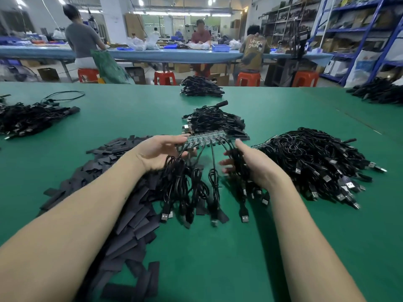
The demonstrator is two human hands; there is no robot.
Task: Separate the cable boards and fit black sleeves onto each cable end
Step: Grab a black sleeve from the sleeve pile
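Observation:
A strip of joined green cable boards hangs in the air between my hands, above the green table. Several black USB cables trail from it toward me, their plugs resting on the mat. My left hand holds the strip's left end, thumb on top and fingers beneath. My right hand cups a bundle of the cables at the strip's right end, fingers curled round them and blurred. A heap of flat black sleeves lies under my left forearm.
A big pile of cables with boards sits right of my right hand. Another cable pile lies just beyond the strip, with more piles at far centre, left and far right. People work at a bench behind.

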